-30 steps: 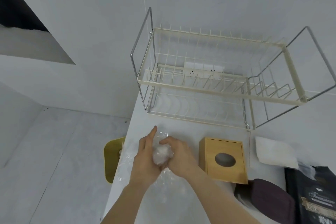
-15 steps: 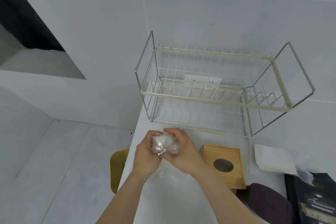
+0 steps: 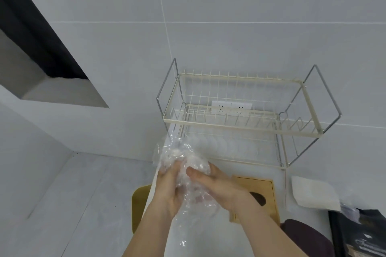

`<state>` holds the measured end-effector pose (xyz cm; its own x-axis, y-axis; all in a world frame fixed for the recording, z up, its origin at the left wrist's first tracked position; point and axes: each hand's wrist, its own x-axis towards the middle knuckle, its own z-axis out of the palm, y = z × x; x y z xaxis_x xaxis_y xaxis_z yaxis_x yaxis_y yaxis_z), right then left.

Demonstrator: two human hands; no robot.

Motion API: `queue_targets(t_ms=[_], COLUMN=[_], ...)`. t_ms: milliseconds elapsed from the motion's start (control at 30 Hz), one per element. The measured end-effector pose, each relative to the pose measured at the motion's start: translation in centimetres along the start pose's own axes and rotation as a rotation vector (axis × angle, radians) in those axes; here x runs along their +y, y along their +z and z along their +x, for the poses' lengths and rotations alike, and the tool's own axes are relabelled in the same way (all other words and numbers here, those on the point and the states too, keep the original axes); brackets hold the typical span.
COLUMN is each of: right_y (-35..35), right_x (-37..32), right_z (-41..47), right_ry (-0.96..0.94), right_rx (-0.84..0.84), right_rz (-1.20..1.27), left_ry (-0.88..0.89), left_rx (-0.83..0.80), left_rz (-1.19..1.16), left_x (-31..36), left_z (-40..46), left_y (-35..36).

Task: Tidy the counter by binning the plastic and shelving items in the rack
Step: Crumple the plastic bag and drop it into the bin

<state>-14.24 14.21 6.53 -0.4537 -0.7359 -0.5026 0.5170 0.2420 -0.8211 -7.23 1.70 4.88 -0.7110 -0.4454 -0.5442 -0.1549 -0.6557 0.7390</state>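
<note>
**Plastic between my palms, bin down on my left**

I hold the crumpled clear plastic wrap (image 3: 183, 165) between both hands above the left edge of the counter (image 3: 208, 236). My left hand (image 3: 169, 190) curls its fingers around it; my right hand (image 3: 217, 183) presses it with fingers together. The yellow bin (image 3: 140, 204) stands on the floor just beside that edge, below and left of my hands, nearer my left hand. The loose tail hangs down toward me.

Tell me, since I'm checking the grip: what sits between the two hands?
In the head view, crumpled clear plastic fills the gap between the left hand and right hand; both press on it.
</note>
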Motion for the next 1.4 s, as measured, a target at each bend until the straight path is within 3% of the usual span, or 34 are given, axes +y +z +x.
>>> queue_targets(t_ms=[67,267,333,433,567,633,800,933,1100,1200,1333,1400], right_y=[0.3,-0.2,0.2,0.8,0.4,0.3,1.8,4.0,4.6,4.9,5.5,6.6], right_x=[-0.6,-1.2,-1.6,-1.5,-1.5,-1.9,-2.7,-1.3,-2.2,-1.6,-0.5,-0.5], right_z=[-0.5,0.3,0.5,0.5,0.5,0.8,0.9,0.5,-0.5,-0.8,0.0,0.9], right_ry=[-0.017,0.052,0.023,-0.063,-0.160,-0.203,-0.248,-0.157,-0.108,-0.150,-0.225,-0.258], right_rx=[-0.034,-0.011,0.010,0.103,0.241,0.302,0.386,0.248,0.007,-0.072,-0.159,-0.123], right_rz=[0.031,0.153,0.083,0.039,0.108,0.162,0.393,0.124,-0.029,-0.218,-0.277,-0.378], left_ry=[0.076,0.517,0.655,0.618,0.343,0.262,0.229,0.285,0.331,0.299,0.273,0.267], left_rx=[0.056,0.216,0.193,0.063,-0.222,-0.235,0.010,0.232,0.465,0.517,0.548,0.563], left_rz=[0.093,0.697,0.965,1.082,0.767,0.528,0.107,0.104,0.057,0.045,-0.019,-0.042], left_x=[-0.1,-1.1,-1.3,-0.4,1.3,1.3,-0.9,-0.5,1.8,2.6,3.6,3.9], left_z=[0.1,-0.6,-1.0,-1.4,-2.8,-3.6,-5.9,-4.9,-2.9,-1.9,-1.1,-0.8], left_y=[0.0,-0.8,-1.0,-0.4,0.1,-0.1,1.3,3.0,1.2,-0.4,-2.3,-3.4])
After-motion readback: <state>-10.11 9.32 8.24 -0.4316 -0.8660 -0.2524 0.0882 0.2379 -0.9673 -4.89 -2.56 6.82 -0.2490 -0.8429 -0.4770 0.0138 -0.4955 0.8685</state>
